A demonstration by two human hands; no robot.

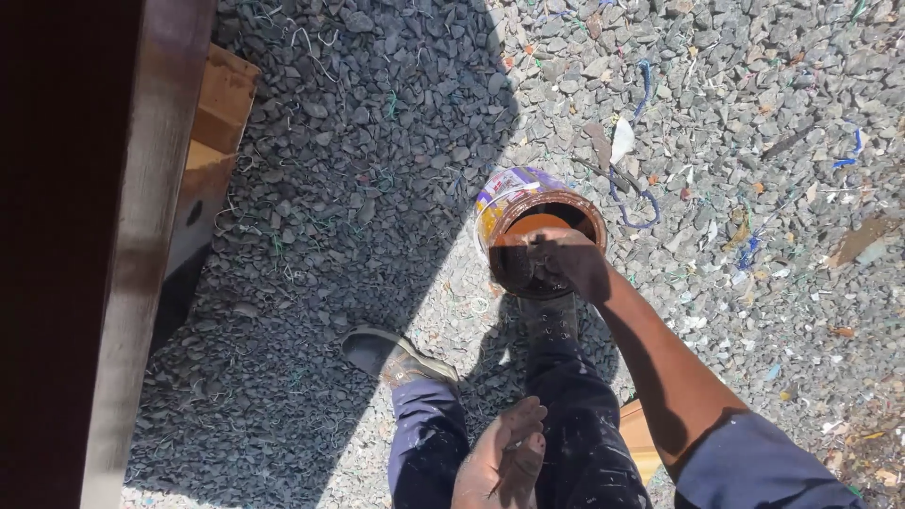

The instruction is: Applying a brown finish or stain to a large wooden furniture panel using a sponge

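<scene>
An open paint can (518,203) with brown-orange paint inside stands on grey gravel in front of my feet. My right hand (564,256) reaches down into the can's mouth, fingers closed; what it grips is hidden in shadow and against the dark paint. My left hand (502,457) hangs loosely by my left thigh at the bottom of the view, fingers curled and stained, with nothing seen in it. My dark trousers and two worn shoes (396,356) show below the can.
A dark brown painted panel (104,254) fills the left edge, resting over a wooden block (219,118). Gravel (754,170) strewn with blue cord bits, paper scraps and wire covers the ground. A small wooden piece (639,438) lies by my right leg.
</scene>
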